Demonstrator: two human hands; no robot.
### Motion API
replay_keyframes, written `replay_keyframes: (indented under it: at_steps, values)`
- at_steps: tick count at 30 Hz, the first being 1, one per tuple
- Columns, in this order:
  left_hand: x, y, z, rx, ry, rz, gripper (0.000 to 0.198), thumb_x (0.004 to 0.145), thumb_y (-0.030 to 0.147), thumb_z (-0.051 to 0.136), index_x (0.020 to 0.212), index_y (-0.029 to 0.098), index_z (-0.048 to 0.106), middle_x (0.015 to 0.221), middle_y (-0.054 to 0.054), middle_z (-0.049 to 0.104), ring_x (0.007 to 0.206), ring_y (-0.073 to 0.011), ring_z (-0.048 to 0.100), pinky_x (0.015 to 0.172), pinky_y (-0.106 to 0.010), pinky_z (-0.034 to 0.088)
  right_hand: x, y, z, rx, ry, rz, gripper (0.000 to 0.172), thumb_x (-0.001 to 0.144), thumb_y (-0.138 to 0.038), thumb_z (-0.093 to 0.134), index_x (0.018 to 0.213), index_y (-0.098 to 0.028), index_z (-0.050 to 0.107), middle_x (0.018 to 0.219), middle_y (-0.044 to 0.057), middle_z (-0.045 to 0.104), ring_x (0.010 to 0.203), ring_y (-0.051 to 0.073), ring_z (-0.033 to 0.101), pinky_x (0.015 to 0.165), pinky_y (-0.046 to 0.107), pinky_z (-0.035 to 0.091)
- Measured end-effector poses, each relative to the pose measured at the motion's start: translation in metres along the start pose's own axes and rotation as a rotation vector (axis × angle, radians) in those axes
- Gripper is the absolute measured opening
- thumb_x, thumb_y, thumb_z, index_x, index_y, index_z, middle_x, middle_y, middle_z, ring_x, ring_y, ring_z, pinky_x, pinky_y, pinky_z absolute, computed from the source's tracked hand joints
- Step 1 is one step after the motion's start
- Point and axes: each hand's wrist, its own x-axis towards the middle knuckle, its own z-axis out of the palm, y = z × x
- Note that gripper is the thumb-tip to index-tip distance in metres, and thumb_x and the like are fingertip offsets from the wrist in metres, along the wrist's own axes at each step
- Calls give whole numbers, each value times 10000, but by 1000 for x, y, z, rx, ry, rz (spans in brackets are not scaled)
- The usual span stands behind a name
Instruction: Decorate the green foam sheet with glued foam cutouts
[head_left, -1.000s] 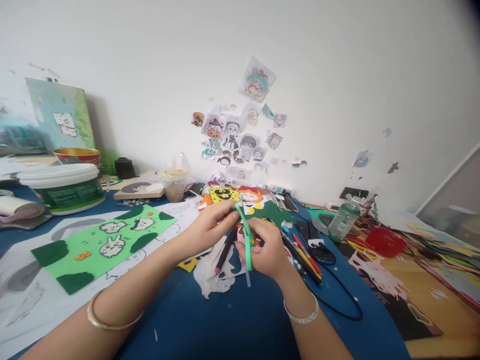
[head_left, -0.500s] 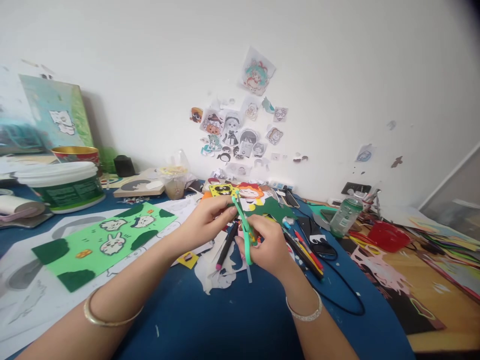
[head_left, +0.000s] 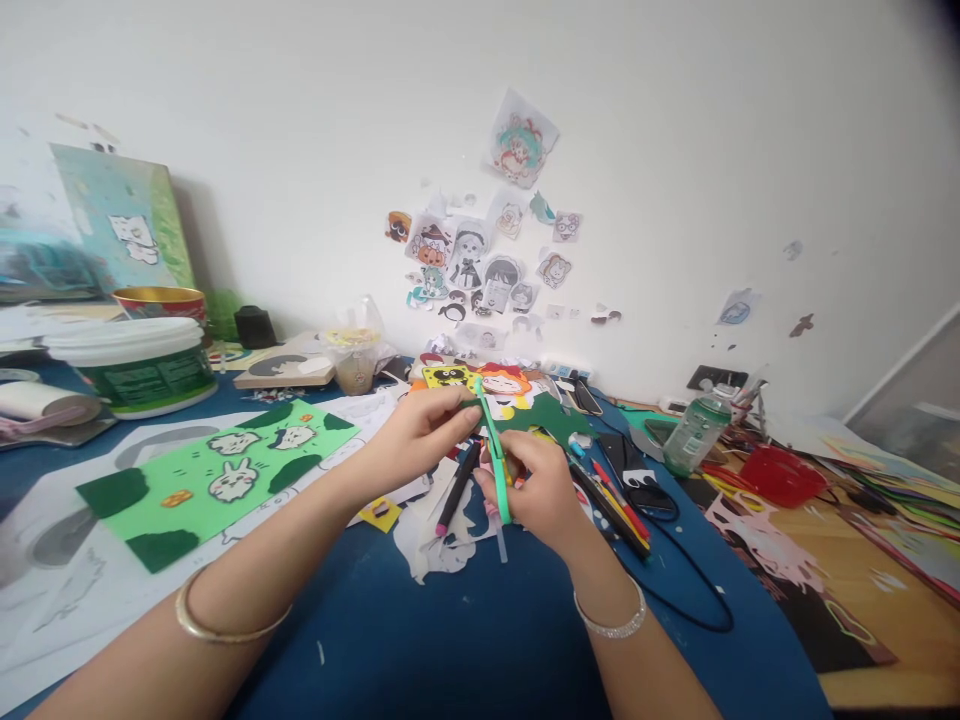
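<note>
Mint-green scissors (head_left: 493, 450) are gripped in my right hand (head_left: 536, 487), fingers curled through the handles and blades pointing up and away. My left hand (head_left: 422, 440) is closed in a pinch beside the blades, on what looks like a small piece of dark green paper (head_left: 470, 403), mostly hidden by the fingers. Below the hands lie white paper scraps (head_left: 431, 545) and a black marker (head_left: 457, 490) with a pink end. To the left rests a bright green sheet (head_left: 259, 505) with white cartoon figures and dark green patches.
A white-lidded tub (head_left: 142, 365) and a plastic cup (head_left: 355, 368) stand at the back left. Pens (head_left: 611, 500), a black cable (head_left: 720, 600), a clear bottle (head_left: 697, 430) and a red dish (head_left: 784, 475) are on the right. Cartoon cutouts (head_left: 502, 285) cover the wall.
The whole view has shifted slightly, so things sit a little further right. Both hands stay close together around the scissors, whose blades look more closed now.
</note>
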Motion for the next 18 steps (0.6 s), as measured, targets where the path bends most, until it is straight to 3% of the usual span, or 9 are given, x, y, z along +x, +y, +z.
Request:
replay_keyframes:
  at_steps: [9,18]
  values:
    - [2,1,0,-44,0,-71,270,854,345,434,657,169,488,600,37,381,542,-92,379,491,-224,356,0,8,6,89,-27,87,60,697,-230,588,688,-177,560,531,-57,390,470,91,352,444,213,295]
    - [4,0,1,-53,-79,-179,290,844,356,448,612,183,427,579,46,371,530,-90,367,497,-227,359,1,11,7,229,-70,234,85,682,-247,598,707,-173,565,503,-57,414,449,100,417,433,217,345]
